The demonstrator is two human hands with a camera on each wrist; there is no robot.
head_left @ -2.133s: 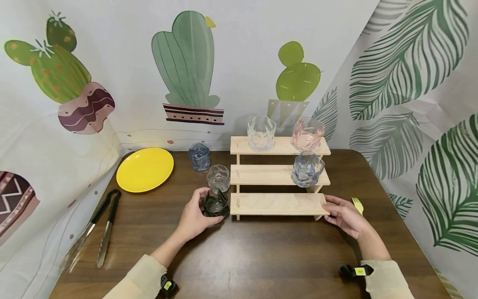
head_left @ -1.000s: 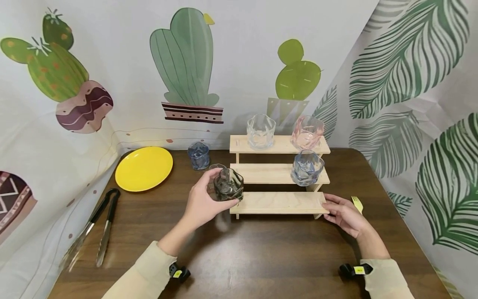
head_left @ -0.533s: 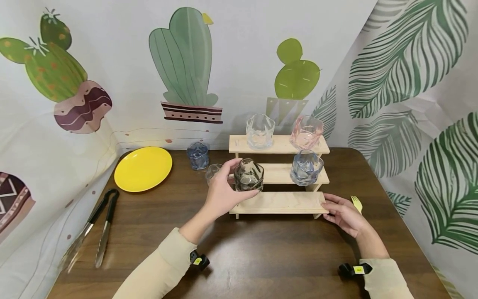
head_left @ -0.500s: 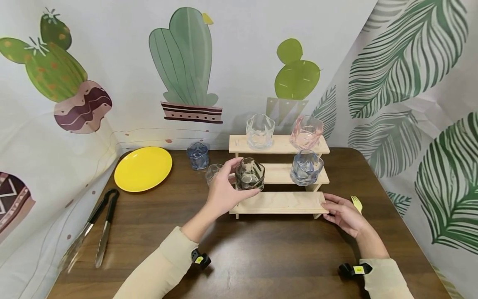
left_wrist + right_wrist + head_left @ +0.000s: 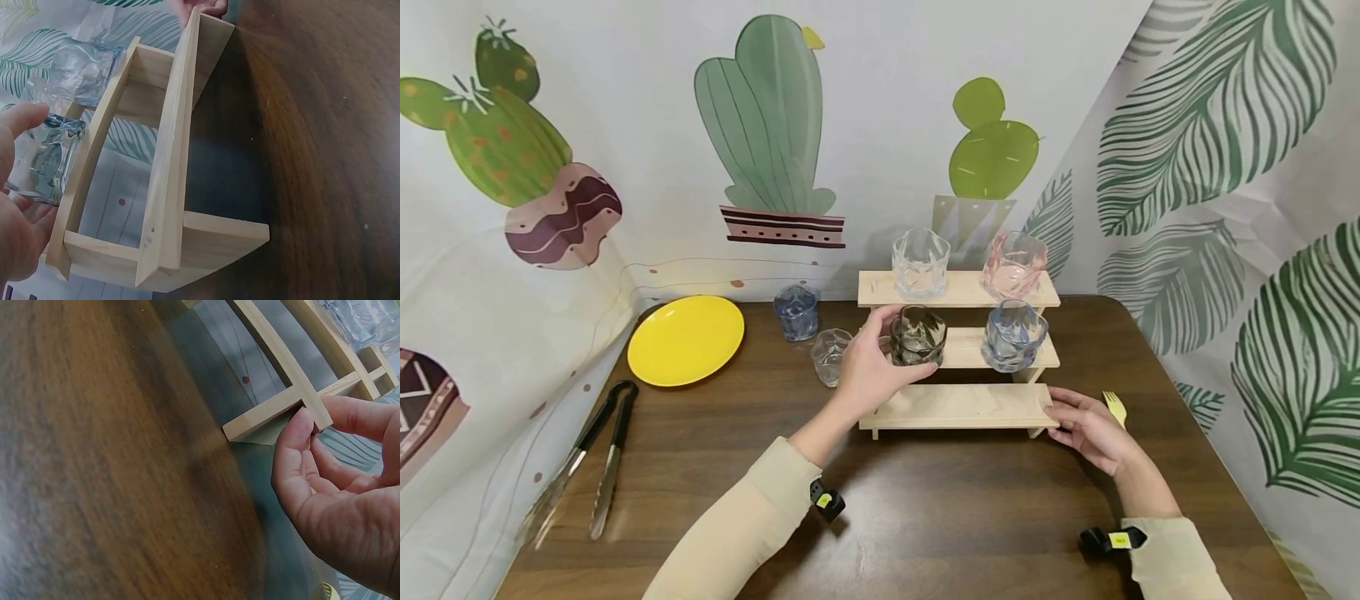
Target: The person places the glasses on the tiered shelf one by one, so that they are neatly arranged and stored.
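Observation:
In the head view my left hand [image 5: 872, 367] grips a dark smoky glass tumbler [image 5: 919, 335], thumb in front and fingers behind. The tumbler is upright at the left part of the middle tier of a three-tier wooden rack [image 5: 962, 407]. Seen by the left wrist camera, the tumbler's base [image 5: 50, 159] is at the middle plank; whether it bears on it I cannot tell. My right hand [image 5: 1093, 429] pinches the right end of the bottom tier, thumb and fingers around the plank. A blue glass [image 5: 1015, 337] stands at the right of the middle tier.
A clear glass [image 5: 921, 264] and a pink glass [image 5: 1015, 265] stand on the top tier. Left of the rack are another clear glass [image 5: 830, 357] and a small blue glass [image 5: 796, 313]. A yellow plate [image 5: 687, 340], tongs [image 5: 613, 450] and a yellow fork [image 5: 1115, 407] lie on the table.
My left hand has lifted the dark tumbler off the table left of the rack and carried it right and back to the middle tier. The right hand has kept its hold.

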